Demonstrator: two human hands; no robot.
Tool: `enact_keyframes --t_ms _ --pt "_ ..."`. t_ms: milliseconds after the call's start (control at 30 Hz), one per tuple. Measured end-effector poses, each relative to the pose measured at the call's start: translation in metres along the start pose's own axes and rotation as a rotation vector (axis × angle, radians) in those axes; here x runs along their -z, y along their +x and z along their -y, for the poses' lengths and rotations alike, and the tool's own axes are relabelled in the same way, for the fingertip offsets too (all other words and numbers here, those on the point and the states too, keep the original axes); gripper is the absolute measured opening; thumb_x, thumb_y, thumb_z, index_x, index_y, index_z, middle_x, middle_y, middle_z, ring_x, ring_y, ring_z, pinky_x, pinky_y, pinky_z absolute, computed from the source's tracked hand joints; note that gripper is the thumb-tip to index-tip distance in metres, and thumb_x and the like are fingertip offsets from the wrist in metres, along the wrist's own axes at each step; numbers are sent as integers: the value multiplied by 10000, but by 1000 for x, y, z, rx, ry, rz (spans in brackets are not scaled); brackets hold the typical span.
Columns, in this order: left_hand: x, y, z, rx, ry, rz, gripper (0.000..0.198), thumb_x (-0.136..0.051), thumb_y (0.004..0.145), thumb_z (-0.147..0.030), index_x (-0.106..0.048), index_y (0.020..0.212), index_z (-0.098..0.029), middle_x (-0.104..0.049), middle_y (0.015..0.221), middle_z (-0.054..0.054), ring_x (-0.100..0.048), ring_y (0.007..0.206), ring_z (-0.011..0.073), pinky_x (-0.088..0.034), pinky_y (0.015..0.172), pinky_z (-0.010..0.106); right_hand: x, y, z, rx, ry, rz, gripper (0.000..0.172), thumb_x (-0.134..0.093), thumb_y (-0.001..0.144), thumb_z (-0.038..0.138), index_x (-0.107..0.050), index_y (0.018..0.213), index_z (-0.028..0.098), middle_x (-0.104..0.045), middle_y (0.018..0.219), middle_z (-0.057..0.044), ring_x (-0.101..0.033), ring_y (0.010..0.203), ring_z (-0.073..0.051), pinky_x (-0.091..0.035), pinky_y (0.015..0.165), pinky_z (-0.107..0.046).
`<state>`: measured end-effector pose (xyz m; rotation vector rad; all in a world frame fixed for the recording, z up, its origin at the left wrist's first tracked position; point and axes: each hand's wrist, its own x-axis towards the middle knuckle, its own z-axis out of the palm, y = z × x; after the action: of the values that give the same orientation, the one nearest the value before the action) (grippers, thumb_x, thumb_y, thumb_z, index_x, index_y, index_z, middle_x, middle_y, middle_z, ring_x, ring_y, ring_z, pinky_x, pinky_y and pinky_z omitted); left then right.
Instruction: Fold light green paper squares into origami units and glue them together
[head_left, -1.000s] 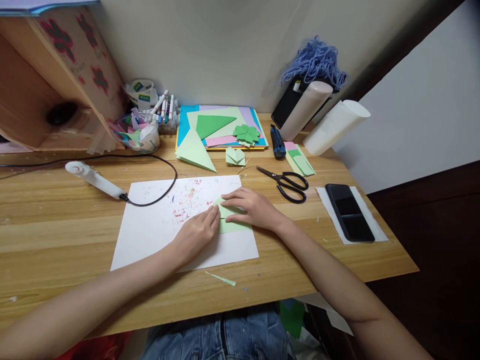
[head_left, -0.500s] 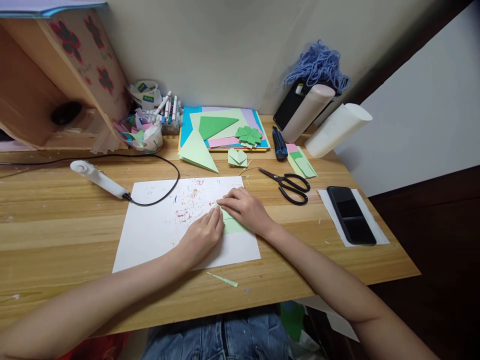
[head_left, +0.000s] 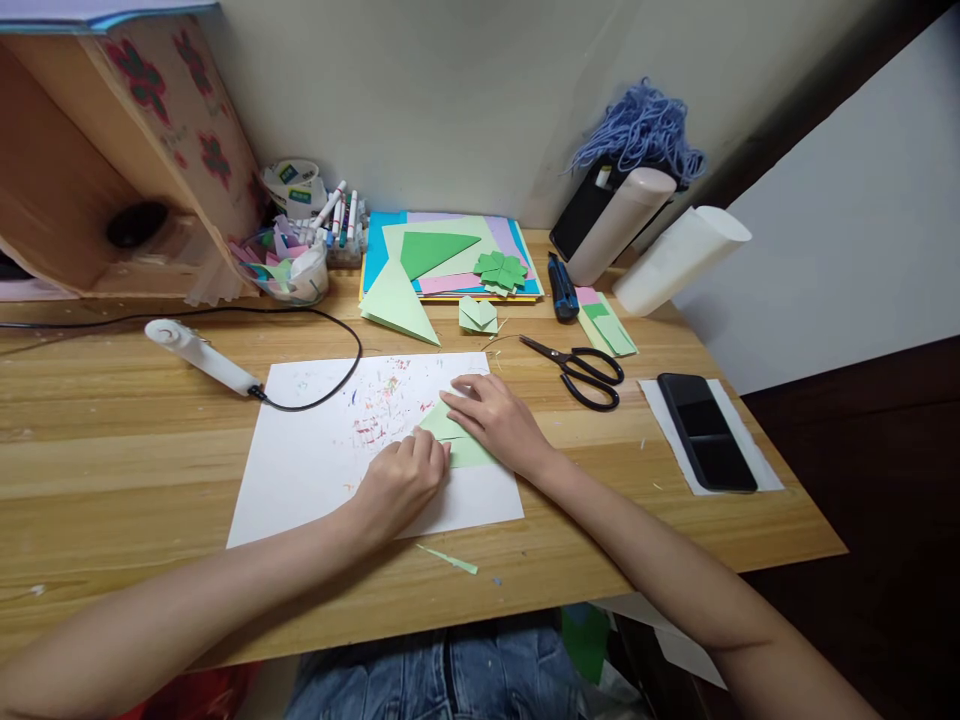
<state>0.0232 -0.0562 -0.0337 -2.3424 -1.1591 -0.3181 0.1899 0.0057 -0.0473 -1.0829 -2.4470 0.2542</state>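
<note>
A piece of light green folded paper (head_left: 469, 454) lies on a white sheet (head_left: 300, 470) marked with coloured scribbles. My left hand (head_left: 405, 480) is closed, its curled fingers at the paper's left edge; the fingertips are partly hidden. My right hand (head_left: 501, 422) rests over the paper's upper right side, fingers stretched out and slightly apart, pressing it down. A crease or slit runs across the paper between the hands. Nearest to my right hand are black-handled scissors (head_left: 589, 375). Below the sheet is a thin light green paper strip (head_left: 448, 560).
Behind the sheet are coloured papers (head_left: 375, 250), a green paper clover (head_left: 500, 272) and a folded paper heart (head_left: 478, 316). A utility knife (head_left: 562, 288) and phone (head_left: 705, 430) lie right. A white corded tool (head_left: 202, 357) and a scrap cup (head_left: 300, 275) are left.
My left hand has moved slightly down and its fingers have curled more, baring the paper's upper left corner. My right fingers have shifted a little right and spread.
</note>
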Motion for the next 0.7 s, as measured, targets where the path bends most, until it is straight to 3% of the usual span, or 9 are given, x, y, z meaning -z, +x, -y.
enact_keyframes --t_ms 167,367,500,600,700 --pt "-2 -3 -2 62 -69 33 230 -394 858 -168 -599 812 -77 -614 695 91 -501 480 120 -288 415 261 3 0 -1 217 -17 121 289 -435 870 192 -570 1106 287 -514 1210 -30 -409 1082 -190 -419 880 -374" --pt "-2 0 -4 30 -21 -25 266 -401 856 -187 -608 731 -78 -645 760 138 -491 478 126 -285 406 253 3 1 -7 40 -32 29 327 -486 795 103 -603 1074 227 -541 1158 -65 -422 1055 -223 -438 851 -387" --pt "-4 1 2 60 -115 2 290 -402 855 -189 -569 627 -125 -589 621 69 -483 483 125 -283 419 256 2 1 -8 5 -36 9 321 -473 799 107 -598 1074 216 -556 1140 -74 -434 1047 -230 -420 869 -408" --pt "-9 4 13 200 -303 118 277 -417 854 -261 -529 623 -157 -539 624 32 -501 541 133 -321 463 254 4 2 -6 -61 4 -5 302 -484 823 201 -564 1114 209 -556 1125 -84 -454 1032 -232 -404 884 -419" --pt "-15 8 24 385 -573 204 174 -487 815 -336 -522 828 -166 -550 832 51 -536 728 165 -403 584 269 9 2 -5 -117 97 13 335 -543 798 282 -542 1127 219 -550 1077 -81 -472 1007 -228 -409 878 -400"
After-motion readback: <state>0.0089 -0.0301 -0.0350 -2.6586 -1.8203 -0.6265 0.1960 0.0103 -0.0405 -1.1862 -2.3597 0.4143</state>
